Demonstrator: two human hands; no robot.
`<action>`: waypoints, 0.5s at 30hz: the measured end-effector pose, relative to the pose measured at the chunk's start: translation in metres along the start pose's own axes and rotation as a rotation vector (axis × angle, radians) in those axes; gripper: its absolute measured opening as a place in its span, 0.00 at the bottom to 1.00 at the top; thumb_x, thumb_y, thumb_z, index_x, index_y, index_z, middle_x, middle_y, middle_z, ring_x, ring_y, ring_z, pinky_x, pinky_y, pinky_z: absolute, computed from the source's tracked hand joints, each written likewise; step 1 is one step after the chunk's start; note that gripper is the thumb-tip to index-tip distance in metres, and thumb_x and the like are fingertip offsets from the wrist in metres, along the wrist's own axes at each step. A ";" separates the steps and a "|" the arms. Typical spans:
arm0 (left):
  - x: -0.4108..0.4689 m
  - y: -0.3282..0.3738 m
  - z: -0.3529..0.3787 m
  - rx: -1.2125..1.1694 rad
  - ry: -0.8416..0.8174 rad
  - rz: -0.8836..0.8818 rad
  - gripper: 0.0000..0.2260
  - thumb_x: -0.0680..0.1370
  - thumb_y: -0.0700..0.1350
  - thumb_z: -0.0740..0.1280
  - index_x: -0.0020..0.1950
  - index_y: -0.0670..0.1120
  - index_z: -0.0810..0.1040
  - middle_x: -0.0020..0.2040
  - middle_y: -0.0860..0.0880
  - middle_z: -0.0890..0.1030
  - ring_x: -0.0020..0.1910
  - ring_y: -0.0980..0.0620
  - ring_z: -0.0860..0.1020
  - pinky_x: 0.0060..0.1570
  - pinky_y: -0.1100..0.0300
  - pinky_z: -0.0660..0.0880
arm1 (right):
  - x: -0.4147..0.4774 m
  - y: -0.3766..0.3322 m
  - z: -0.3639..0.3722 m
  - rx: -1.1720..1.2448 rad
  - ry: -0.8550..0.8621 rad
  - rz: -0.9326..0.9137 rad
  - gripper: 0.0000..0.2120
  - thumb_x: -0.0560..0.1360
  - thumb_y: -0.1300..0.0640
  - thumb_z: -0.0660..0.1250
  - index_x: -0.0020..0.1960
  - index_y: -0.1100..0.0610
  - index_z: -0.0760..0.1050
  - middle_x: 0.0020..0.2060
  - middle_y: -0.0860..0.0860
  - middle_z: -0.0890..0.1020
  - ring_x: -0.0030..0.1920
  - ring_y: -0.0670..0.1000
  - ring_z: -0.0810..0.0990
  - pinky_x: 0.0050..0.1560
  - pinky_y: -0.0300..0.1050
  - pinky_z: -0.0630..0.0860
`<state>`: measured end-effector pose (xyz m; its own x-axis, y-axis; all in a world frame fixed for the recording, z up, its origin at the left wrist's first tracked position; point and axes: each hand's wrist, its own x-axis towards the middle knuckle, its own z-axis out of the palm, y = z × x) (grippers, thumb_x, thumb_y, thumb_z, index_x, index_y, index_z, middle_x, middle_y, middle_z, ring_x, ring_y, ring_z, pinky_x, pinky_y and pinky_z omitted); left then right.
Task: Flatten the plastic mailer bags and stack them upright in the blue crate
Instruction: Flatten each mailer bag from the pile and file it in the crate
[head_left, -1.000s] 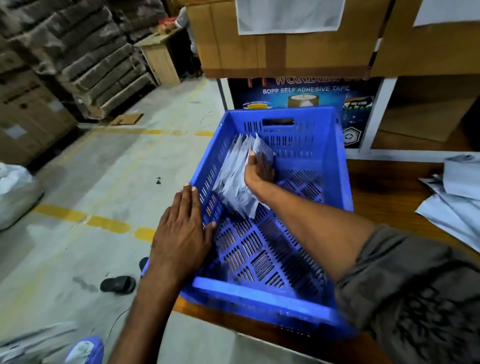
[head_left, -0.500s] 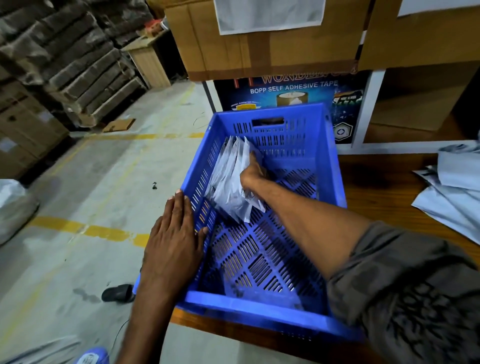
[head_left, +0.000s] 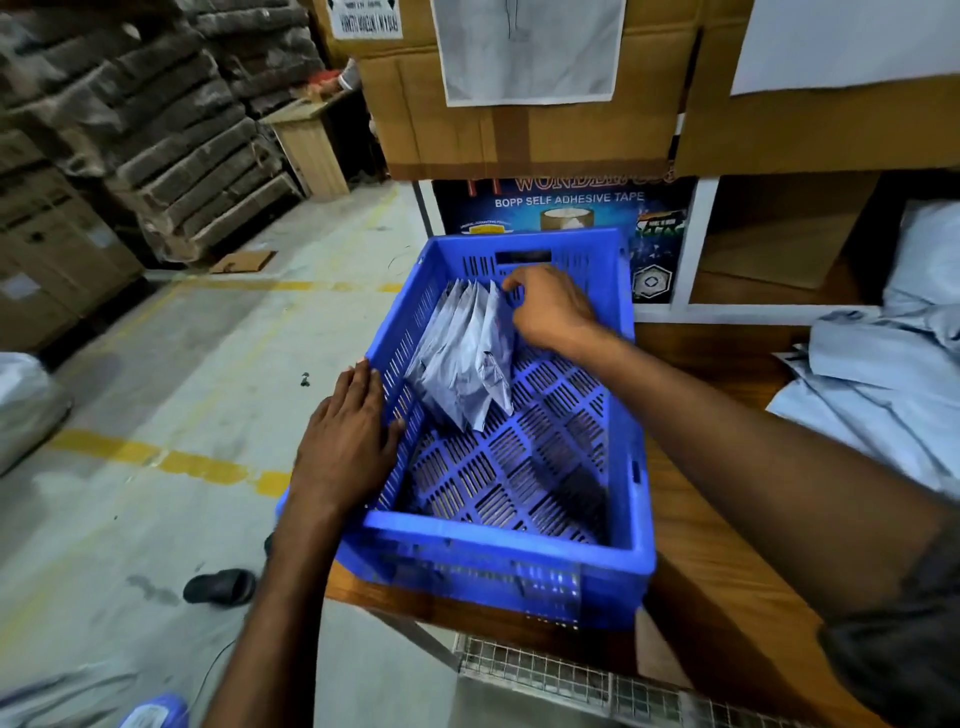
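Mailer bags (head_left: 467, 353): a small row of grey plastic bags stands on edge in the far-left corner of the blue crate (head_left: 493, 540). They lean leftward onto the slotted left wall, bottoms splayed out over the crate floor. They look flattened and fan slightly at the top. The rest of the crate floor shows bare lattice, so by my estimate the stack is only begun.

Right hand (head_left: 553, 309): reaches in over the bags' top edges close to the far wall, knuckles up, fingers curled. The fingertips (head_left: 511, 283) sit at the upper corner of the rightmost bag. I cannot tell whether they pinch that bag or only touch it. Likely purpose: squaring the row and keeping it from slumping to the right.

Left hand (head_left: 345, 441): laid flat along the crate's left rim, fingers straight and together, thumb over the inside of the wall. It holds nothing. Likely purpose: bracing the crate, which sits at the table's left edge with its near-left corner overhanging the floor.

Table (head_left: 727, 545): wooden. A loose pile of unsorted mailers (head_left: 872, 384) lies at its right edge, well apart from the crate and probably the supply.

Surroundings: a self-adhesive tape carton (head_left: 566, 208) stands just behind the crate's far wall under cardboard boxes (head_left: 519, 135). A dark sandal (head_left: 221, 586) lies on the floor.
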<state>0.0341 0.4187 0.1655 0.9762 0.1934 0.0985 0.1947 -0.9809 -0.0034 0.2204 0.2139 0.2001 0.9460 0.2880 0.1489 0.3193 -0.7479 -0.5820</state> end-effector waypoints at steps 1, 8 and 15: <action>-0.001 0.001 -0.002 -0.008 0.007 -0.004 0.31 0.85 0.54 0.60 0.83 0.40 0.56 0.84 0.43 0.53 0.83 0.44 0.53 0.77 0.47 0.59 | -0.012 0.006 -0.012 -0.010 0.017 -0.040 0.23 0.73 0.68 0.64 0.65 0.52 0.78 0.67 0.54 0.77 0.64 0.60 0.77 0.57 0.52 0.77; -0.023 0.050 -0.011 -0.218 0.141 -0.125 0.26 0.84 0.54 0.63 0.79 0.43 0.68 0.80 0.45 0.67 0.78 0.45 0.67 0.71 0.46 0.69 | -0.095 0.085 -0.048 -0.039 0.157 -0.277 0.17 0.74 0.64 0.67 0.61 0.54 0.80 0.59 0.52 0.81 0.59 0.57 0.76 0.60 0.51 0.73; -0.072 0.202 -0.022 -0.486 0.448 -0.108 0.18 0.82 0.52 0.68 0.72 0.51 0.77 0.67 0.48 0.80 0.64 0.44 0.78 0.58 0.46 0.76 | -0.170 0.190 -0.083 0.123 0.174 -0.269 0.12 0.77 0.57 0.69 0.60 0.50 0.80 0.58 0.48 0.80 0.59 0.51 0.76 0.59 0.47 0.72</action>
<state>0.0013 0.2062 0.1799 0.7990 0.3658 0.4773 0.1210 -0.8753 0.4682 0.1244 -0.0264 0.1304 0.8275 0.3511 0.4383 0.5597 -0.5779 -0.5939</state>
